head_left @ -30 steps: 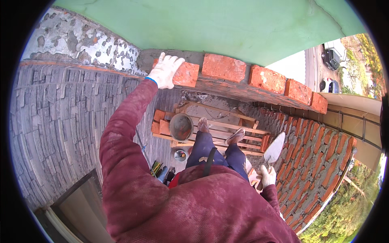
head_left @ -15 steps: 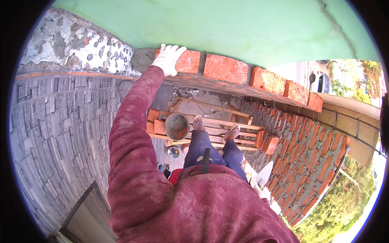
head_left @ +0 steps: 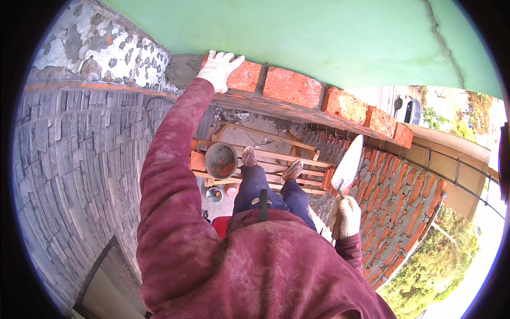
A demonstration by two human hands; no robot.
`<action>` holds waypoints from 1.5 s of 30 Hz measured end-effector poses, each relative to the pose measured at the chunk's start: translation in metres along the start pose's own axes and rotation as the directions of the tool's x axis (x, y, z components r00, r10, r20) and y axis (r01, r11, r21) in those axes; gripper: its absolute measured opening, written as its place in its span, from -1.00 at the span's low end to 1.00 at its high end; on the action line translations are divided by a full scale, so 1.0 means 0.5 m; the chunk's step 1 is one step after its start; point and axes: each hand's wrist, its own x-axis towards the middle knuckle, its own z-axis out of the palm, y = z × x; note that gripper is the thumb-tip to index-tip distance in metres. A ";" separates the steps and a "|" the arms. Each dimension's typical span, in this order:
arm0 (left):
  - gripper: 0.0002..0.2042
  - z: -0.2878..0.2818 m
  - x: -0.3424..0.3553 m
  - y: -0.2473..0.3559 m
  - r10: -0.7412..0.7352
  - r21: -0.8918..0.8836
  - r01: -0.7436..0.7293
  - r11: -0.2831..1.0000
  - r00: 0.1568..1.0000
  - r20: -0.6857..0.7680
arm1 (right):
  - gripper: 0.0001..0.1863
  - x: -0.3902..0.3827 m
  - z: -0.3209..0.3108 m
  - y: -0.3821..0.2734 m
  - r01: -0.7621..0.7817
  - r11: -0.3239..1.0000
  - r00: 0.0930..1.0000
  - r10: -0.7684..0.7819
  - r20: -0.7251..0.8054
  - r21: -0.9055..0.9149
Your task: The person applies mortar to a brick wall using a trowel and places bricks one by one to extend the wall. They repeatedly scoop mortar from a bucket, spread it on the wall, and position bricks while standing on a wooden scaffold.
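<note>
**Trowel's back up beside the brick wall, left hand parked on the end brick**

So the left hand [head_left: 222, 68], in a pale work glove, lies flat with fingers spread on the rough orange-red clay brick [head_left: 241, 76] at the 11 o'clock end of the top course. That brick touches a grey mortar patch [head_left: 183, 69] on its left, with 4 more bricks running off toward 2 o'clock.

What changed: half a second back the right hand was out of sight. Now the right hand [head_left: 348, 217] is up at 4 o'clock, curled tight round the handle of a steel pointed trowel [head_left: 348, 167], blade tilted up toward the wall. Can't tell if there's mortar on the blade. The left hand hasn't budged off the brick, so my read is it's steadying that brick while the trowel comes in.

Far below at centre, a round grey mortar bucket [head_left: 221, 160] stands on the wooden plank platform [head_left: 265, 159] beside the person's feet.
</note>
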 end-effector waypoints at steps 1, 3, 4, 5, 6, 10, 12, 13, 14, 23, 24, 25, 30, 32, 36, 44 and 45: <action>0.10 -0.003 0.002 0.001 -0.009 -0.005 0.009 1.000 1.000 0.007 | -0.70 -0.009 0.022 -0.039 0.107 0.991 0.994 -0.107 0.001 0.084; 0.09 -0.004 0.008 -0.006 -0.018 -0.011 0.018 1.000 1.000 -0.022 | -0.68 -0.018 0.070 -0.115 0.415 0.877 0.909 -0.413 -0.063 0.243; 0.08 0.004 0.007 -0.001 -0.015 -0.019 0.015 1.000 0.999 -0.030 | -0.59 -0.015 0.087 -0.152 0.484 0.824 0.874 -0.472 -0.117 0.295; 0.08 0.010 0.002 0.000 -0.026 -0.022 0.025 0.999 0.999 -0.047 | -0.52 0.009 0.105 -0.179 0.606 0.750 0.795 -0.581 -0.174 0.266; 0.08 0.017 -0.007 -0.003 -0.044 -0.030 0.042 0.999 0.997 -0.065 | -0.57 0.027 0.114 -0.221 0.648 0.736 0.755 -0.654 -0.039 0.195; -0.02 0.033 -0.034 0.000 -0.118 -0.015 0.117 0.993 0.982 -0.146 | -0.71 0.095 0.206 -0.311 0.658 0.751 0.746 -0.642 0.179 -0.051; -0.13 0.110 -0.048 0.019 -0.170 0.103 0.200 0.974 0.954 -0.248 | -0.66 0.154 0.267 -0.305 0.669 0.742 0.698 -0.647 0.309 0.041; -0.18 0.131 -0.050 0.026 -0.184 0.166 0.241 0.956 0.936 -0.301 | -0.64 0.182 0.302 -0.304 0.650 0.753 0.685 -0.637 0.353 0.098; -0.23 0.122 -0.047 0.049 -0.164 0.077 0.189 0.979 0.955 -0.247 | -0.63 0.215 0.336 -0.299 0.671 0.730 0.667 -0.670 0.326 0.128; -0.45 0.184 -0.070 0.086 -0.269 -0.198 0.203 0.959 0.870 -0.413 | -0.59 0.430 0.636 -0.306 0.774 0.630 0.544 -0.706 0.453 0.054; -0.48 0.178 -0.066 0.086 -0.282 -0.241 0.190 0.952 0.854 -0.437 | -0.61 0.445 0.651 -0.297 0.782 0.622 0.545 -0.705 0.453 0.026; -0.48 0.174 -0.065 0.091 -0.281 -0.241 0.191 0.951 0.858 -0.430 | -0.63 0.465 0.663 -0.282 0.790 0.613 0.547 -0.704 0.452 -0.002; -0.51 0.163 -0.065 0.093 -0.298 -0.249 0.210 0.945 0.869 -0.396 | -0.68 0.488 0.724 -0.272 0.808 0.506 0.587 -0.649 0.484 -0.302; -0.51 0.160 -0.065 0.098 -0.297 -0.234 0.220 0.947 0.878 -0.376 | -0.65 0.503 0.732 -0.254 0.843 0.521 0.514 -0.708 0.485 -0.133; -0.52 0.161 -0.064 0.084 -0.309 -0.214 0.238 0.947 0.858 -0.410 | -0.59 0.525 0.737 -0.264 0.860 0.389 0.509 -0.629 0.587 -0.329; -0.62 0.207 -0.073 0.117 -0.300 -0.253 0.184 0.950 0.763 -0.572 | -0.64 0.495 0.836 -0.289 0.930 0.301 0.364 -0.657 0.660 -0.213; -0.61 0.210 -0.071 0.121 -0.303 -0.278 0.165 0.946 0.755 -0.581 | -0.64 0.501 0.828 -0.288 0.921 0.306 0.388 -0.656 0.648 -0.241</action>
